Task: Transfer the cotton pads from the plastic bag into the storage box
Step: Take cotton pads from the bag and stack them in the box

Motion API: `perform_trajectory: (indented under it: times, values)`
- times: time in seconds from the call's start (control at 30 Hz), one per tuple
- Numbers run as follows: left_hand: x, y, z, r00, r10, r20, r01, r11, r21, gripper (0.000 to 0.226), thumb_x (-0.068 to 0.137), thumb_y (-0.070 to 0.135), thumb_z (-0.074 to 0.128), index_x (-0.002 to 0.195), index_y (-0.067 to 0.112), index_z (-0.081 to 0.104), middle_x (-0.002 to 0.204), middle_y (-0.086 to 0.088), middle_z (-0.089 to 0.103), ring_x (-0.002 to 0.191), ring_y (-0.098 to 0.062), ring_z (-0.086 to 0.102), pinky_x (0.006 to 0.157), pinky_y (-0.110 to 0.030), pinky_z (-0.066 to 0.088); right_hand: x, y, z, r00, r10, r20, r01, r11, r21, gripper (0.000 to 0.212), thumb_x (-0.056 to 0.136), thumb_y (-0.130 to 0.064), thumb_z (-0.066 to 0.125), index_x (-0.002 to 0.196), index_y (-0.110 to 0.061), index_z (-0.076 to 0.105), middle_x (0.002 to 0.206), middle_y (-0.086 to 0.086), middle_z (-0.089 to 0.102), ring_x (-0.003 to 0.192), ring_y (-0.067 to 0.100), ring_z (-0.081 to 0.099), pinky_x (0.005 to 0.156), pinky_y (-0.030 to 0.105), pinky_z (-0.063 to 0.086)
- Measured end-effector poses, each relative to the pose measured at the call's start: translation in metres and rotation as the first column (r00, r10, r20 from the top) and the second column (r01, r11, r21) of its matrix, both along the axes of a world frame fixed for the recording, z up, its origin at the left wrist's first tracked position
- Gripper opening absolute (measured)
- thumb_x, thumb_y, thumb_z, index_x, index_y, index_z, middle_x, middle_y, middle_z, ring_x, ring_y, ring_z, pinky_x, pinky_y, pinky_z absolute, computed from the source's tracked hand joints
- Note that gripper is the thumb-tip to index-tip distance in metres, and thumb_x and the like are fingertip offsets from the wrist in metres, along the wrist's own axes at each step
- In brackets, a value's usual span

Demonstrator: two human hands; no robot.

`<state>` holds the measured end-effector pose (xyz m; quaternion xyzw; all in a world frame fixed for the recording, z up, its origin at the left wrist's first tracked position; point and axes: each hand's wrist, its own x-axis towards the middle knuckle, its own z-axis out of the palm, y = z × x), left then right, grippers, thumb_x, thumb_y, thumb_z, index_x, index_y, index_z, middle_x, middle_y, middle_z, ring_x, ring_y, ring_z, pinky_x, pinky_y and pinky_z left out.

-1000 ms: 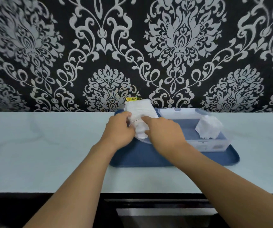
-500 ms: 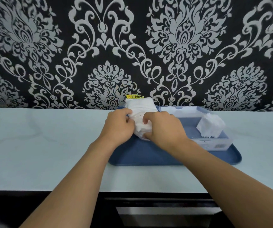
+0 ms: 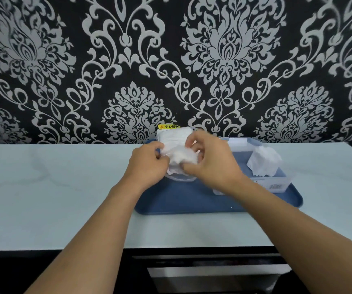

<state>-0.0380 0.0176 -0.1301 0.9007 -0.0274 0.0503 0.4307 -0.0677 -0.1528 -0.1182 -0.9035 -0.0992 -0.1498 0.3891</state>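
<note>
I am holding the plastic bag [image 3: 174, 136] of cotton pads [image 3: 182, 157] over the left part of the blue tray [image 3: 192, 200], both hands curling round it. My left hand [image 3: 147, 164] is pinching its left edge; my right hand [image 3: 211, 160] is gripping its right side, fingers bent into the white wad. The clear storage box [image 3: 277, 181] is sitting on the tray to the right, with a white pile [image 3: 263, 163] lying in its right end.

A yellow label [image 3: 169, 126] reading "小心触电" sits on the wall behind the plastic bag [image 3: 174, 136].
</note>
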Motion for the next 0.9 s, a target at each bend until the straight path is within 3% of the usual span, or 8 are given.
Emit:
perform_trajectory:
  times: [0.07,0.17,0.3,0.37,0.53,0.7,0.83,0.9]
  values:
    - [-0.004,-0.002,0.01,0.998,0.052,0.04,-0.048,0.994,-0.095,0.023,0.091,0.023,0.054,0.108,0.02,0.069,0.105,0.0,0.069,0.098,-0.019,0.062,0.083,-0.034,0.05,-0.003,-0.013,0.013,0.995,0.073,-0.075,-0.037,0.919,0.392,0.041,0.074,-0.011,0.082,0.109,-0.021,0.062,0.086,0.002,0.069,0.06,0.005,0.054,0.058,0.021,0.048]
    - [-0.015,-0.014,0.03,0.953,0.183,0.243,-0.08,0.921,-0.38,0.021,0.089,0.037,0.051,0.097,0.026,0.066,0.11,0.007,0.064,0.096,-0.005,0.057,0.082,-0.026,0.044,-0.012,-0.028,0.023,0.959,0.192,-0.21,0.012,0.708,0.706,0.024,0.089,-0.007,0.069,0.111,-0.013,0.068,0.095,0.004,0.074,0.072,0.009,0.061,0.057,0.021,0.048]
    - [-0.035,-0.05,0.04,0.999,-0.04,0.005,0.028,0.601,-0.798,0.037,0.087,0.05,0.057,0.109,0.021,0.066,0.102,0.003,0.068,0.093,-0.013,0.065,0.082,-0.033,0.052,-0.02,-0.025,0.023,0.878,0.391,-0.277,0.077,0.454,0.888,0.024,0.094,-0.009,0.059,0.116,-0.002,0.065,0.089,0.008,0.065,0.071,0.016,0.061,0.059,0.027,0.054]
    - [-0.041,-0.068,0.037,0.988,-0.148,-0.054,0.043,0.58,-0.813,0.039,0.088,0.046,0.063,0.117,0.019,0.065,0.104,-0.004,0.071,0.09,-0.018,0.069,0.076,-0.036,0.056,-0.023,-0.022,0.025,0.853,0.43,-0.295,0.047,0.501,0.864,0.032,0.096,-0.013,0.055,0.123,0.002,0.061,0.092,0.012,0.061,0.073,0.018,0.061,0.059,0.029,0.051]
    - [-0.043,-0.084,0.031,0.984,-0.171,-0.038,0.077,0.618,-0.783,0.025,0.101,0.032,0.055,0.123,0.025,0.061,0.116,-0.006,0.071,0.099,-0.02,0.071,0.078,-0.038,0.058,-0.025,-0.023,0.029,0.835,0.457,-0.307,-0.001,0.558,0.83,0.032,0.098,-0.031,0.046,0.118,-0.013,0.064,0.094,0.011,0.059,0.071,0.016,0.057,0.061,0.03,0.039]
    - [-0.045,-0.084,0.034,0.967,-0.217,-0.133,0.014,0.565,-0.825,0.04,0.101,0.049,0.049,0.12,0.017,0.063,0.101,-0.006,0.074,0.08,-0.016,0.069,0.061,-0.026,0.052,-0.023,-0.03,0.021,0.933,0.21,-0.291,0.031,0.76,0.649,0.029,0.102,-0.033,0.051,0.116,-0.011,0.063,0.086,0.003,0.063,0.068,0.014,0.054,0.051,0.023,0.041]
    - [-0.048,-0.081,0.036,0.937,-0.294,-0.187,-0.052,0.413,-0.909,0.022,0.103,0.029,0.053,0.101,0.016,0.07,0.099,-0.007,0.079,0.091,-0.02,0.075,0.081,-0.035,0.061,-0.021,-0.036,0.019,0.971,0.054,-0.231,0.105,0.776,0.622,0.022,0.101,-0.025,0.057,0.107,-0.005,0.064,0.078,0.002,0.061,0.059,0.005,0.052,0.049,0.019,0.04]
    - [-0.049,-0.077,0.034,0.927,-0.33,-0.179,-0.035,0.399,-0.916,0.016,0.101,0.013,0.055,0.099,0.013,0.071,0.102,-0.009,0.078,0.095,-0.021,0.075,0.087,-0.036,0.061,-0.021,-0.039,0.021,0.978,0.042,-0.204,0.099,0.77,0.631,0.02,0.099,-0.02,0.06,0.104,-0.002,0.067,0.072,-0.004,0.062,0.056,-0.002,0.054,0.051,0.014,0.041]
